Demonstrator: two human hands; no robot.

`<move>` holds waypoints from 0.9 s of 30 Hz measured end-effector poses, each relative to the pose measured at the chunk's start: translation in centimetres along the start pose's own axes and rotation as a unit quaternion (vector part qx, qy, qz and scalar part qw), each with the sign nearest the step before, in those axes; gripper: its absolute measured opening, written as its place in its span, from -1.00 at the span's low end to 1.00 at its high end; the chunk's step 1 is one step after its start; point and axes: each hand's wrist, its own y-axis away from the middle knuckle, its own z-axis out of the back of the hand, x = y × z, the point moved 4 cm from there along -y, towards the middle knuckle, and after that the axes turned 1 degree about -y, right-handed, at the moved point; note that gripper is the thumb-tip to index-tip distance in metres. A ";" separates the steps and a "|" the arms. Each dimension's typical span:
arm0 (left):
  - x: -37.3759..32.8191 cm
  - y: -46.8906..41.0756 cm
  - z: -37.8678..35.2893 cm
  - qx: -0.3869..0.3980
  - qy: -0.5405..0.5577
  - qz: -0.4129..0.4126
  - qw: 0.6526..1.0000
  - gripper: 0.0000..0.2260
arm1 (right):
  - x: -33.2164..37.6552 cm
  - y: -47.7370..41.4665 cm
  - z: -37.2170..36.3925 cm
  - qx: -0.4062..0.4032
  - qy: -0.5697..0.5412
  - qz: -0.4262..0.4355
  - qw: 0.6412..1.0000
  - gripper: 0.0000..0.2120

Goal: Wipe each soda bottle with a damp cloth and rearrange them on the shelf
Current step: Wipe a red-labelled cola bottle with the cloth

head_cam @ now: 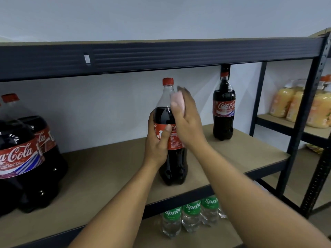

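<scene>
While upright on shelf [107, 167], gripped by left hand [157, 144]: bottle [170, 122], part-full of cola. Pinched to its neck by right hand [186, 122]: cloth [177, 99]. Colas [223, 111]: one at 2 o'clock, two at 9. Sprites [190, 217]: three at 6.

A plain pale wall [161, 17] is seen behind a rack [179, 52] of dark metal. The rack's beams are ribbed, and a small white tag [87, 59] is fixed to the upper one. Its shelf [107, 176] is made of bare brown board, set in the dark frame. The right end is carried by a perforated post [304, 108]. Just beside it, at the right, a second rack [318, 176] of the same make is placed, with like boards. The scene is dimly and evenly lit; soft shadows are cast on the wall.
</scene>
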 end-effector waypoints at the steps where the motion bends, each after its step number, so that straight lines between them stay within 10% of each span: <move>1: 0.1 0.0 0.0 0.001 0.002 0.005 1.000 -0.22 | 0.8 -1.4 0.1 0.010 0.008 0.014 1.000 -0.43; 13: 0.0 0.7 -0.5 -0.054 -0.105 -0.008 0.993 -0.21 | -5.0 8.5 -0.9 -0.024 -0.122 -0.121 0.985 -0.67; 20: -0.1 1.0 -0.7 -0.061 -0.100 0.020 0.993 -0.32 | 1.0 -2.4 0.4 0.009 -0.006 0.003 1.000 -0.43; 27: -0.4 0.9 -0.6 -0.074 -0.138 0.013 0.988 -0.36 | -3.2 5.6 -0.6 -0.039 -0.084 -0.039 0.995 -0.71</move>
